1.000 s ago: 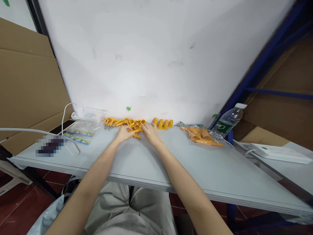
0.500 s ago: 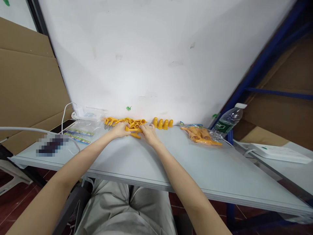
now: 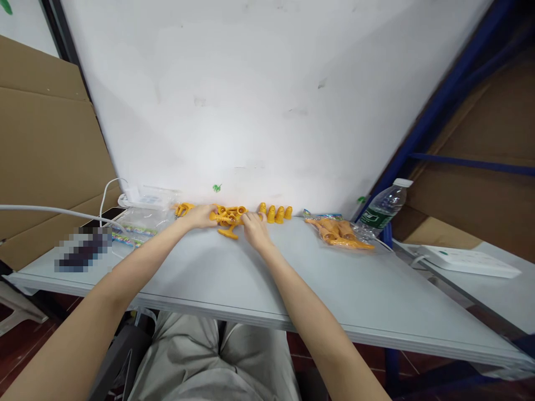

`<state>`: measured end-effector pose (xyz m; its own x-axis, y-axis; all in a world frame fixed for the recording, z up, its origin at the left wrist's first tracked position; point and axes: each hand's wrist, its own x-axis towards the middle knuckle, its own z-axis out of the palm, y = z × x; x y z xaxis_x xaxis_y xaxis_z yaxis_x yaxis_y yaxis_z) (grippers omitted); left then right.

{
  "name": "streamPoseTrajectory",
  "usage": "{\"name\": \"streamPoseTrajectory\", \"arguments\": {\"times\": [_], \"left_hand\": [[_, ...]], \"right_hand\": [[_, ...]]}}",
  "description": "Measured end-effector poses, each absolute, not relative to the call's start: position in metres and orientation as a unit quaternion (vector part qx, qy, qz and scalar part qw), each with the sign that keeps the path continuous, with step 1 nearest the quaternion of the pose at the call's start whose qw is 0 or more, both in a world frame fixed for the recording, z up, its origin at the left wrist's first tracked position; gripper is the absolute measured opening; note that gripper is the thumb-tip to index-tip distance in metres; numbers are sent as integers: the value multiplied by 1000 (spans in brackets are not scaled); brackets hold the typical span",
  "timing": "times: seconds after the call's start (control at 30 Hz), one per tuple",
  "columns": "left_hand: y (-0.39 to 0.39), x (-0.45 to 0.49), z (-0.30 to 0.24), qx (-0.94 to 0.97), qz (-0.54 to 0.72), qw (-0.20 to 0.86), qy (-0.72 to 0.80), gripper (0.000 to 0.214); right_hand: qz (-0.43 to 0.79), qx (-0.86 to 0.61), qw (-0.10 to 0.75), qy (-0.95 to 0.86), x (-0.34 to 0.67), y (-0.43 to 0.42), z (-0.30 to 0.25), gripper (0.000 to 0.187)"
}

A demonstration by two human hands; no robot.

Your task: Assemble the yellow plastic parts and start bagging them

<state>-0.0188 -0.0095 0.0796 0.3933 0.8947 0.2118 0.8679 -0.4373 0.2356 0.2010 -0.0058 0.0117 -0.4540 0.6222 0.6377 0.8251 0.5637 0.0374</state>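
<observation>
A pile of small yellow plastic parts [image 3: 229, 216] lies at the far edge of the grey table [image 3: 259, 284], against a white board. My left hand [image 3: 200, 216] rests on the left side of the pile, fingers curled over the parts. My right hand [image 3: 254, 229] lies just right of the pile with its fingers down on the table, touching the parts. What either hand holds is hidden. Several yellow cone caps [image 3: 276, 213] stand in a row right of my right hand.
A clear bag of orange parts [image 3: 340, 233] and a water bottle [image 3: 382, 205] lie to the right. Clear bags with coloured strips [image 3: 137, 225], a white charger and cable [image 3: 129, 195] and a phone sit left. A white power strip [image 3: 463, 260] rests on the neighbouring table.
My left hand slid left and farther back over the pile. My right hand stayed by the pile's right side. The view shifted slightly.
</observation>
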Motion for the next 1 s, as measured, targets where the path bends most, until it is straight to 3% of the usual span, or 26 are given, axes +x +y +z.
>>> {"name": "streamPoseTrajectory", "arguments": {"times": [0.33, 0.73, 1.0], "left_hand": [[26, -106, 98, 792, 70, -157, 586, 30], [44, -117, 67, 805, 56, -134, 575, 48], [59, -99, 44, 790, 99, -140, 588, 39]], "right_hand": [[-147, -557, 443, -687, 256, 25, -3, 23], [-57, -582, 453, -672, 260, 32, -20, 25], [-46, -659, 526, -536, 280, 26, -19, 31]]}}
